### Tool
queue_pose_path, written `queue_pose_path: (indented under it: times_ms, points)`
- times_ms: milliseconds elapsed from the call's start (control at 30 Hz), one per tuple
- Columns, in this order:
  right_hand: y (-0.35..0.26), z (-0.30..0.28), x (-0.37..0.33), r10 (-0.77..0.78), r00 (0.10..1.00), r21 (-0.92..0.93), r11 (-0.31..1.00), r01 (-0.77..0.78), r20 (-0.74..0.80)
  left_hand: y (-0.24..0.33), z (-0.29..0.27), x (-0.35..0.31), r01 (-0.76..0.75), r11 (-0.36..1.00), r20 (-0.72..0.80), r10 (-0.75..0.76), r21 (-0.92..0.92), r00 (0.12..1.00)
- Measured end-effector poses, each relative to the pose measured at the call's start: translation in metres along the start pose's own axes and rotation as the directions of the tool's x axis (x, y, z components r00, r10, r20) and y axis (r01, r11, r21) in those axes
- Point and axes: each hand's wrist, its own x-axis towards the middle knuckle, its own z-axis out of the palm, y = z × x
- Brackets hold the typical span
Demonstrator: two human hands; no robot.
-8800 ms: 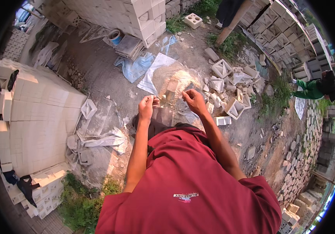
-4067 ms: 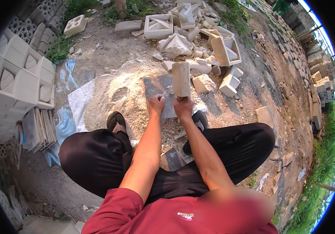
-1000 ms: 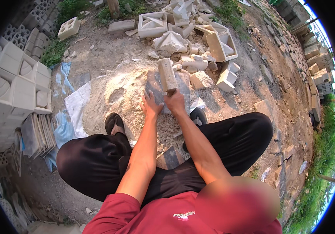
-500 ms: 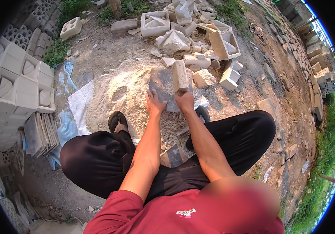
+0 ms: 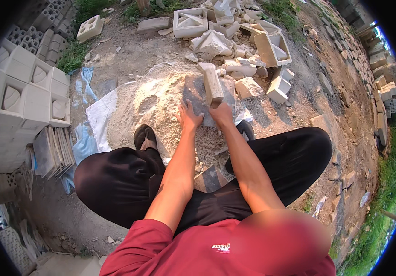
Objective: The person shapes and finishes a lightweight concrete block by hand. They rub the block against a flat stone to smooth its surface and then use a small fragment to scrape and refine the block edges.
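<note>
My right hand [image 5: 221, 115] is closed around the near end of a pale, dusty rectangular block [image 5: 212, 87]; its grip hides that end, so a handle cannot be made out. The block points away from me over a flat dark grey slab [image 5: 193, 89], and whether it touches the slab I cannot tell. My left hand [image 5: 189, 116] rests with spread fingers at the slab's near left edge. Under and around the slab lies a heap of pale sandy powder [image 5: 154, 94], between my feet.
Beyond the slab lie broken pale blocks and rubble [image 5: 235, 50]. Patterned hollow blocks [image 5: 37, 99] are stacked at the left, with thin boards [image 5: 57, 149] leaning below. A white sheet [image 5: 102, 117] edges the powder. Another dark flat piece [image 5: 210, 178] lies close to me.
The pale block in my right hand has tipped slightly leftward over the slab. My left hand stays at the slab's edge. The whole view has shifted a little.
</note>
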Motion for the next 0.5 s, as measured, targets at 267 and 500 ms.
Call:
queue_pose_path:
  times_ms: [267, 500]
  points:
    - [-0.028, -0.012, -0.011, 0.042, 0.999, -0.008, 0.999, -0.042, -0.005, -0.001, -0.008, -0.002, 0.067, 0.998, 0.044, -0.068, 0.022, 0.997]
    - [0.007, -0.001, -0.004, 0.021, 0.999, -0.026, 0.999, -0.020, 0.025, 0.006, -0.007, -0.002, 0.035, 0.999, 0.035, -0.035, 0.000, 0.999]
